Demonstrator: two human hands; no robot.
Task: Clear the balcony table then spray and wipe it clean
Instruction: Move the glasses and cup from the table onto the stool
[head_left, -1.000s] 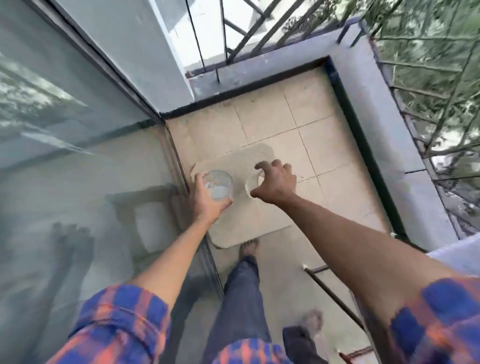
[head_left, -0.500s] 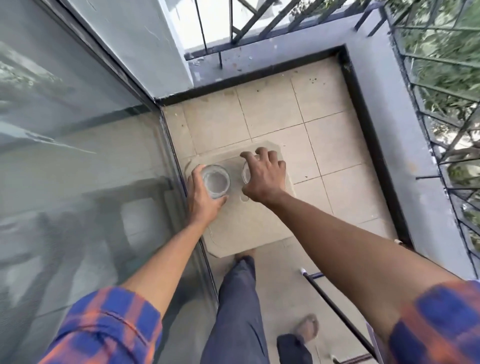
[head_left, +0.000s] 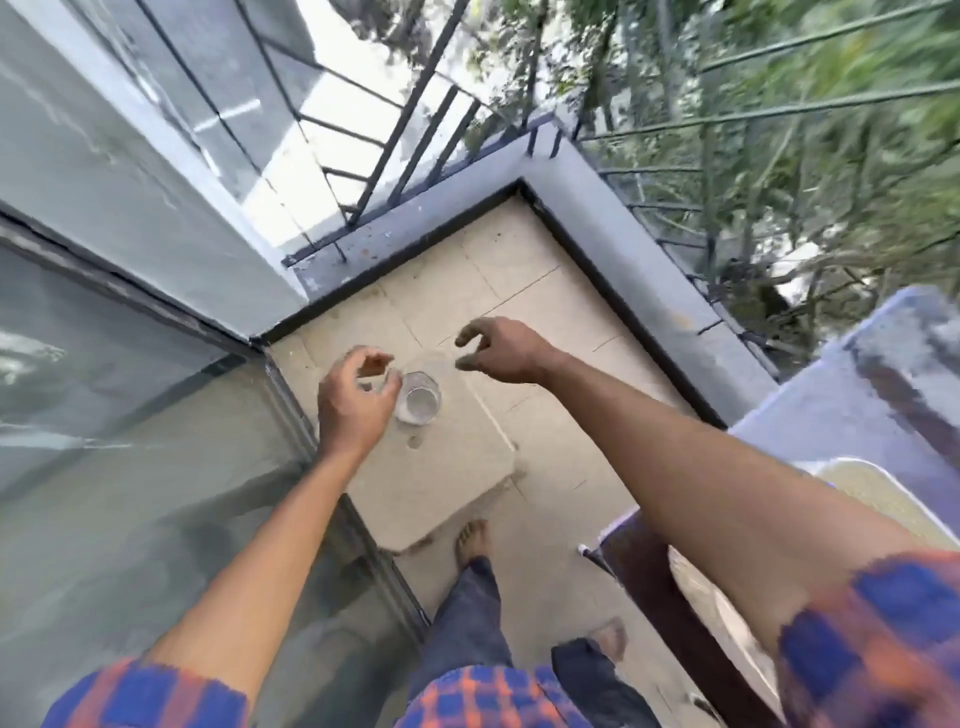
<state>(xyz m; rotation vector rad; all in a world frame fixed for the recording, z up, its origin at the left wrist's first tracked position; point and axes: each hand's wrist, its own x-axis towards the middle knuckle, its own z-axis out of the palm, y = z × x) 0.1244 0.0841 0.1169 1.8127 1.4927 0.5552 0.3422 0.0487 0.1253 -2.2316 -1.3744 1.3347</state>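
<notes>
The left hand (head_left: 358, 400) was seen loosely curled, fingers half open, with nothing clasped in it; its knuckles lay just beside a clear glass (head_left: 418, 399), and whether skin touched the rim could not be told. A second glass may have been hidden under that hand, but this could not be made out. The right hand (head_left: 501, 349) was held spread and claw-like above the far edge of the slab, empty and touching nothing. The glass stood upright near the far left corner of a pale, rounded-cornered stone slab (head_left: 441, 488), which lay on the tiled balcony floor (head_left: 524, 291) against the sliding glass door (head_left: 130, 415). The slab's near corner was reached almost by a bare foot (head_left: 471, 538). Open tiled floor was left to the right of the slab as far as the grey parapet (head_left: 649, 270), which was topped by a dark railing (head_left: 415, 104). At the right edge a table (head_left: 883, 493) with a pale top was partly seen behind the right forearm. No brand, label or writing could be read anywhere.
</notes>
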